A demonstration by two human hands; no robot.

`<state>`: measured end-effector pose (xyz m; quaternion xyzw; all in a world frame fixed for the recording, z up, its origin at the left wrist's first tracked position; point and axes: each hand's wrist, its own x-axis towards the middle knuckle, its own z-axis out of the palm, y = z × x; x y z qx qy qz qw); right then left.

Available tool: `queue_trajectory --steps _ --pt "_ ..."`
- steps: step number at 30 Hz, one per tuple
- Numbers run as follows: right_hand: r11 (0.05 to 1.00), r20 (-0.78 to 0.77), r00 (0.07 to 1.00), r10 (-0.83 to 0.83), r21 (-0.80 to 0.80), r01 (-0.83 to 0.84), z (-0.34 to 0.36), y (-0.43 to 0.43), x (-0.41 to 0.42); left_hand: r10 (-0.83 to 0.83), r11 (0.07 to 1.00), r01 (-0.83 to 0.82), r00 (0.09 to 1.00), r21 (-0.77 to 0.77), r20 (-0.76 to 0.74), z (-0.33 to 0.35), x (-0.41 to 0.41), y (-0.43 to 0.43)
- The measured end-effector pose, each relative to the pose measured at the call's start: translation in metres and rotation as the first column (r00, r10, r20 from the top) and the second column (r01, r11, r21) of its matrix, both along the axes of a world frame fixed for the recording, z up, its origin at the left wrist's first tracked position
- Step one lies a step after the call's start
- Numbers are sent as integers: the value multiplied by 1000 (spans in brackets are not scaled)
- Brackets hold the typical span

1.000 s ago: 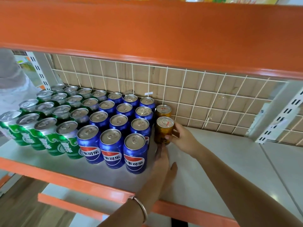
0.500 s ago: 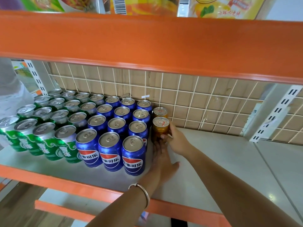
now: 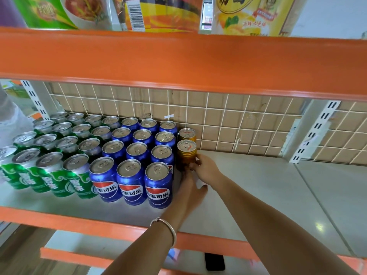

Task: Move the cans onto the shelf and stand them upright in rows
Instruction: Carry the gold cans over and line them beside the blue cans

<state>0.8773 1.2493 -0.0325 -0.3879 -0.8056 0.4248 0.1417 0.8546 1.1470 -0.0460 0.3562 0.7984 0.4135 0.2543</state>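
Head view. The front gold can [image 3: 186, 155] is located at centre frame, upright on the shelf [image 3: 258, 185], directly in front of the rear gold can [image 3: 186, 133] and just beside the rightmost column of blue cans [image 3: 135, 155]. The right hand [image 3: 206, 169] is applied to the can's lower right side, and its fingers [image 3: 195, 164] are curled round the lower body of the can. The left hand [image 3: 190, 193] is laid along the shelf below the can, between the blue cans and the right hand. Its fingers [image 3: 185, 176] are extended straight, close together, with the tips at the can's base; whether contact is made cannot be told, as the base lies in shadow.

The front gold can is narrower than the blue cans. A ribbed amber body and a silver pull-tab lid with red marks are shown.

The blue cans are arranged in three columns, four deep, with green cans [image 3: 49, 155] in rows at the left of the frame. All are upright.

Open shelf surface is available to the right of the gold cans, up to the slotted upright [image 3: 315, 132] at the right. The rear is closed by a wire grid [image 3: 238, 120] over brown board. The front is bounded by an orange lip [image 3: 59, 217], and headroom is limited by the orange upper beam [image 3: 178, 60]. A bracelet [image 3: 164, 229] is worn on the left wrist.
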Motion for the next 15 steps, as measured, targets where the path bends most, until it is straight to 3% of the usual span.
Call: queue_trajectory --steps 8,13,15 --pt "994 6 995 -100 36 100 -4 -6 -8 -46 999 46 999 14 -2 1 -7 -16" --pt "992 82 995 -64 113 55 1 -5 -9 -82 994 74 991 -77 -106 5 -5 -16" --pt "994 82 996 -21 113 12 2 -5 -4 -58 997 55 996 -51 -69 4 -5 -15"
